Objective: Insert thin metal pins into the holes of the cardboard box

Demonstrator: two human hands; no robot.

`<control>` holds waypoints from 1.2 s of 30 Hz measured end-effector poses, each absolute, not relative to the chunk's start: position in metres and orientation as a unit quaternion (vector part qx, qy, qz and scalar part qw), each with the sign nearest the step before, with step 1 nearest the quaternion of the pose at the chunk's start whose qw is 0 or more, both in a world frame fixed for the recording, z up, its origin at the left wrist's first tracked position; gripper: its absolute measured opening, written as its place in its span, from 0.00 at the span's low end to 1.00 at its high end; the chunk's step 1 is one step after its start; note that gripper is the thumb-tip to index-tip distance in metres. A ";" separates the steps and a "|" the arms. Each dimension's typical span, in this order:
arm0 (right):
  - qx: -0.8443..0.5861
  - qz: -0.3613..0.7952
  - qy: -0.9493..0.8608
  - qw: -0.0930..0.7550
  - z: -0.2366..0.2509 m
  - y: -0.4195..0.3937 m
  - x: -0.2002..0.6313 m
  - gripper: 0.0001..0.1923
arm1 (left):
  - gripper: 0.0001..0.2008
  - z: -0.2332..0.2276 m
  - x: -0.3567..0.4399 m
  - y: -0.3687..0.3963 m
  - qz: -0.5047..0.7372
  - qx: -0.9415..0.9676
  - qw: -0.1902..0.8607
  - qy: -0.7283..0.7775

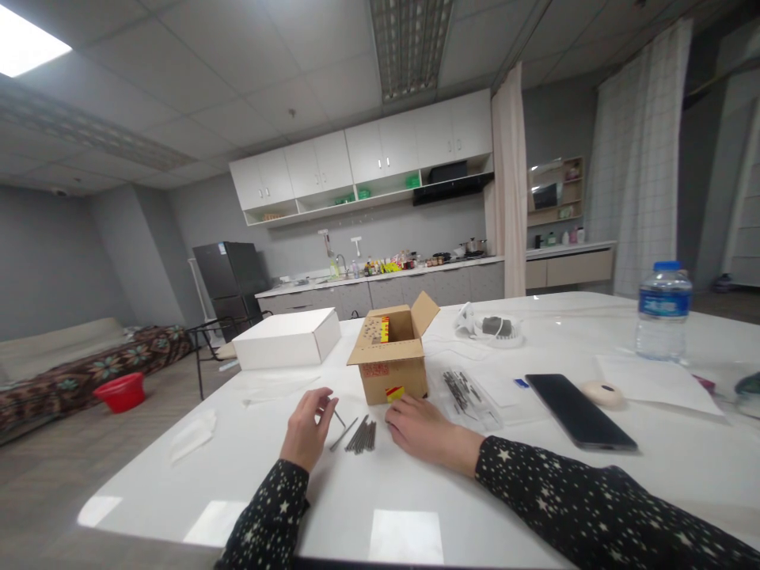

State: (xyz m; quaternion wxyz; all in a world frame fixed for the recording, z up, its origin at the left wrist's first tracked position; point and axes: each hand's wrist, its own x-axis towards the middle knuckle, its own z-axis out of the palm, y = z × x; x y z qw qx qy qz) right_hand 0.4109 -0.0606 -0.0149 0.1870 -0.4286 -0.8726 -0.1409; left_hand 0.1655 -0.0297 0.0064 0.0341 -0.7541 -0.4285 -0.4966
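lying between the two hands on the tabletop (416,507), nails (362,435) bundle runs long axis toward the box (392,360). left hand (305,431) just left, fingers (324,400) curled loosely around a bent rod (340,423). right hand (424,431) just right of nails, flat and open, holding nothing, touching box base; roughly as near.

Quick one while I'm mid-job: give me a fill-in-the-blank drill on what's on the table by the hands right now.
1. The left hand pinches a bent metal ____.
2. A bundle of dark nails lies between the two ____.
3. The right hand rests flat in front of the open ____ box.
4. The black phone lies screen-up, to the ____ of the cardboard box.

Missing words: rod; hands; cardboard; right
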 end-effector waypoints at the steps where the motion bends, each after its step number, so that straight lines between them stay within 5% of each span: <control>1: -0.430 -0.141 -0.872 0.185 -0.014 -0.061 0.411 0.07 | 0.15 0.007 0.167 -0.030 -0.499 -0.754 0.025 -0.427; 20: -0.431 -0.143 -0.873 0.179 -0.013 -0.064 0.408 0.08 | 0.12 0.013 0.175 -0.027 -0.512 -0.752 -0.009 -0.416; 36: -0.436 -0.138 -0.875 0.161 -0.014 -0.064 0.408 0.09 | 0.23 0.000 0.161 -0.018 -0.431 -0.722 -0.196 -0.504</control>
